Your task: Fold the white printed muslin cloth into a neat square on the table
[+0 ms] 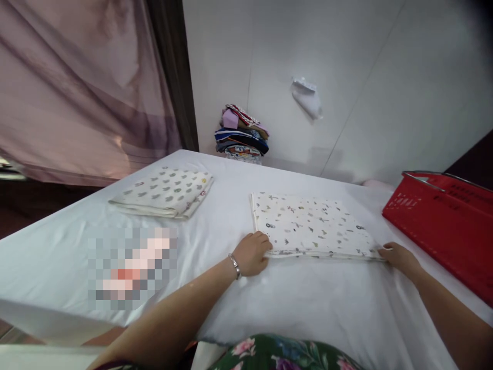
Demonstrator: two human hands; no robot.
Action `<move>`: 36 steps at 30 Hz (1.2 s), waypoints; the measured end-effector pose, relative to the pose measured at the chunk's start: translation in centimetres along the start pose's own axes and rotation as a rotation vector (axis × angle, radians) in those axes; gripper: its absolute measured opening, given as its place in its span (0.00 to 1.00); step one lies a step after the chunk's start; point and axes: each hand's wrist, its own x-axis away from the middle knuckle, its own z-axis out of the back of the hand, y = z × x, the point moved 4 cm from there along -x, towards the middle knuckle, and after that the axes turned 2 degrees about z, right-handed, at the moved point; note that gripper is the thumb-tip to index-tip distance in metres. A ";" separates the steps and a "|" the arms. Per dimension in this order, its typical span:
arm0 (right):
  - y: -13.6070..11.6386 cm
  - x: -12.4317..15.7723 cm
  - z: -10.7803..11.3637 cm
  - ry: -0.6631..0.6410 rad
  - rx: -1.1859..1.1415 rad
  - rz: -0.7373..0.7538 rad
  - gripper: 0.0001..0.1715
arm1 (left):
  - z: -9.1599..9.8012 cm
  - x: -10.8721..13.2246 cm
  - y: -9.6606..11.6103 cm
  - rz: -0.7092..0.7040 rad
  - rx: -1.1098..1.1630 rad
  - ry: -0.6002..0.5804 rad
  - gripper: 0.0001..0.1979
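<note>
A folded white cloth (311, 223) with a small scattered print lies flat on the white-covered table in front of me, its layered edge toward me. My left hand (252, 253), a bracelet at the wrist, grips the near left corner with curled fingers. At the near right corner, my right hand (400, 259) pinches the cloth between thumb and fingers. To the left lies a second folded cloth (169, 190), white with rows of grey motifs; neither hand touches it.
A red plastic basket (439, 221) with a metal handle stands on the right. Below the second cloth, a pixelated patch (133, 270) hides something. The white table sheet (227, 180) reaches the far edge; beyond is a stack of folded fabrics (242, 136). A pinkish curtain (84, 92) hangs at left.
</note>
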 end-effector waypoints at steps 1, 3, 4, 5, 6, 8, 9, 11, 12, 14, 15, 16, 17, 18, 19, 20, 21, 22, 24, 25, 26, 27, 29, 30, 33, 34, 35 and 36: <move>-0.9 -0.2 0.1 0.002 0.044 0.044 0.12 | 0.1 0.0 -0.1 0.000 0.029 0.013 0.12; -4.2 0.2 0.0 -0.002 0.057 0.172 0.21 | 0.2 0.0 -0.2 -0.004 0.100 0.049 0.13; -6.4 0.7 -0.1 0.004 0.028 0.245 0.23 | 0.3 0.0 -0.3 -0.002 0.141 0.073 0.13; -8.8 1.4 -0.4 -0.015 -0.019 0.308 0.25 | 0.4 0.0 -0.5 0.005 0.180 0.099 0.12; -11.4 2.3 -0.8 -0.043 -0.081 0.369 0.26 | 0.5 -0.1 -0.7 0.017 0.216 0.124 0.11; -16.5 4.0 -1.9 -0.106 -0.166 0.478 0.27 | 0.6 0.0 -1.2 0.056 0.267 0.174 0.10; -18.8 4.7 -2.6 -0.153 -0.187 0.502 0.28 | 0.7 0.0 -1.5 0.082 0.283 0.199 0.09; -22.6 5.9 -4.0 -0.250 -0.195 0.572 0.31 | 0.8 0.1 -2.5 0.154 0.302 0.243 0.07; -24.1 6.4 -4.7 -0.286 -0.180 0.610 0.33 | 0.9 0.2 -3.2 0.205 0.306 0.261 0.07; -26.2 7.1 -5.9 -0.338 -0.109 0.687 0.36 | 1.1 0.1 -4.7 0.315 0.310 0.276 0.08; -26.9 7.4 -6.5 -0.354 -0.058 0.716 0.37 | 1.3 -0.1 -5.5 0.366 0.307 0.273 0.08; -27.2 7.7 -7.0 -0.365 -0.004 0.737 0.37 | 1.5 -0.5 -6.4 0.412 0.300 0.267 0.09; -27.4 7.9 -7.4 -0.368 0.043 0.751 0.37 | 1.8 -1.0 -7.3 0.453 0.291 0.260 0.10; -27.5 8.0 -7.8 -0.363 0.081 0.761 0.37 | 2.2 -1.6 -8.2 0.491 0.285 0.255 0.10; -27.4 8.2 -8.0 -0.352 0.106 0.768 0.37 | 2.5 -2.4 -9.2 0.534 0.287 0.252 0.10; -27.4 8.3 -8.2 -0.337 0.121 0.775 0.37 | 2.9 -3.3 -10.2 0.584 0.296 0.253 0.10; -27.3 8.4 -8.3 -0.322 0.128 0.782 0.37 | 3.1 -4.2 -11.2 0.634 0.309 0.254 0.10; -27.2 8.4 -8.3 -0.305 0.132 0.787 0.37 | 3.3 -5.2 -12.2 0.684 0.324 0.254 0.10; -27.1 8.5 -8.3 -0.278 0.135 0.797 0.36 | 3.3 -7.3 -13.9 0.770 0.347 0.246 0.10; -27.1 8.5 -8.3 -0.265 0.133 0.805 0.36 | 3.1 -8.3 -14.7 0.806 0.352 0.236 0.12; -27.1 8.5 -8.2 -0.254 0.131 0.813 0.36 | 2.9 -9.2 -15.4 0.838 0.355 0.223 0.13; -27.1 8.5 -8.2 -0.243 0.128 0.820 0.35 | 2.6 -10.0 -16.1 0.872 0.359 0.206 0.15; -27.2 8.6 -8.1 -0.229 0.129 0.827 0.35 | 1.9 -11.4 -17.1 0.934 0.358 0.168 0.19; -27.2 8.6 -8.1 -0.227 0.130 0.826 0.35 | 1.5 -11.9 -17.5 0.959 0.354 0.146 0.20; -27.3 8.7 -8.0 -0.226 0.135 0.823 0.36 | 0.7 -13.3 -18.4 1.015 0.331 0.092 0.23; -27.3 8.7 -7.9 -0.226 0.134 0.824 0.36 | 0.5 -13.5 -18.7 1.030 0.323 0.080 0.22; -27.3 8.8 -7.9 -0.225 0.131 0.825 0.35 | 0.3 -13.8 -19.0 1.043 0.317 0.072 0.21; -27.3 8.8 -7.8 -0.225 0.128 0.825 0.35 | 0.2 -13.9 -19.3 1.053 0.310 0.068 0.19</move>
